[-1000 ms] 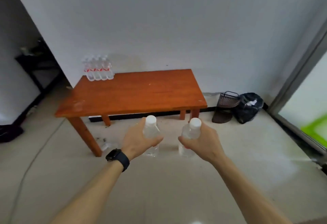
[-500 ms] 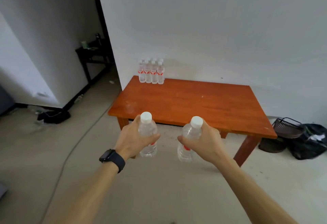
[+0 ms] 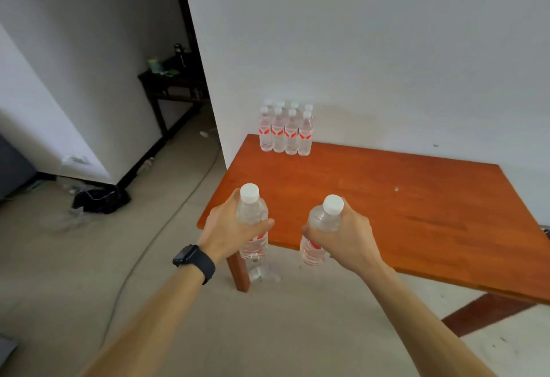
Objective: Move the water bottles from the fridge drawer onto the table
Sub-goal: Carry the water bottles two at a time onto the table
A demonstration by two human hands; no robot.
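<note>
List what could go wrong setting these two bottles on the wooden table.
1. The left hand grips one clear white-capped plastic bottle, the right hand its twin; set near the reddish wooden table's front edge, either might tip off.
2. Nudging the packed red-labelled bottles at the far corner could topple several.
3. The grey floor cable may catch a foot.

A plain white wall (image 3: 387, 34) fills twelve to two o'clock behind the orange-brown wooden desk (image 3: 416, 198), a dark side table (image 3: 175, 91) stands in the shadowed recess at ten o'clock, and a grey cable (image 3: 166, 222) trails over the pale floor (image 3: 59, 272) at eight o'clock.
</note>
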